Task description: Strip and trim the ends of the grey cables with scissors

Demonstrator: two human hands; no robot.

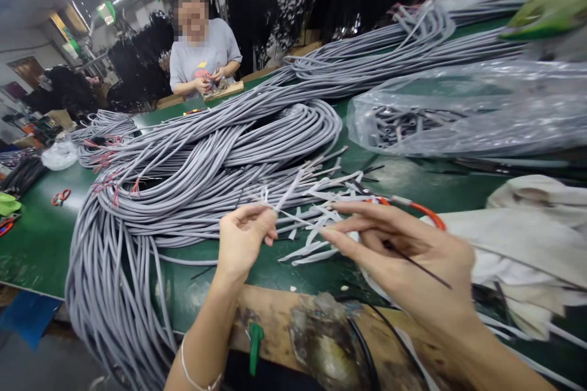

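Between my two hands a thin white strand (pixel 296 218) is stretched over the green table. My left hand (pixel 250 235) pinches its left end, thumb pressed against the fingers. The right end sits between the thumb and fingertips of my right hand (pixel 389 244); a thin black piece (pixel 424 269) also sticks out from under that hand's curled fingers. White strips (pixel 312 250) lie loose beyond and between the hands. Long bundles of grey cable (pixel 220 153) spread across the table behind and left of my left hand.
A wooden board (pixel 270 311) with a glassy, stained lump (pixel 325 342) lies at the near edge. Clear plastic bag (pixel 481 110) and white cloth (pixel 532 238) are on the right, red-handled scissors (pixel 60 197) at left. Across the table, a person (pixel 204 55) works with both hands.
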